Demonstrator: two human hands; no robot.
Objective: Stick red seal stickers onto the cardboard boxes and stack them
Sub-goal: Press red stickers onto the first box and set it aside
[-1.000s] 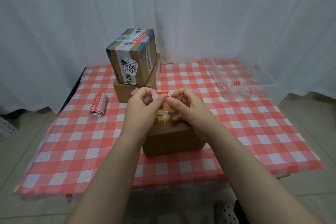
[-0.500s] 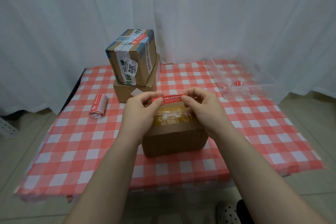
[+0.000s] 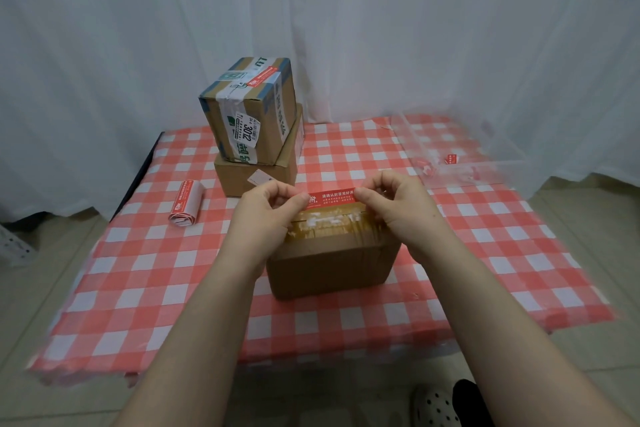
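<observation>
Looking down from my head, the clear plastic tray [image 3: 485,174] sits on the far right of the checked tablecloth [image 3: 138,288] and holds a few red sticker scraps [image 3: 451,158]. At the back left, two taped cardboard boxes are stacked, the upper box [image 3: 249,111] already wearing a red seal on its top and resting on the lower box [image 3: 256,177]. A sticker roll [image 3: 185,203] lies left of them. Right before me stands the brown box [image 3: 332,260], its top taped. My forearms reach over it. My left hand [image 3: 266,208] and right hand [image 3: 398,204] each pinch one end of the red seal sticker [image 3: 330,199], stretched flat between thumbs and forefingers, at the box's far top edge. I cannot tell whether it touches the box.
</observation>
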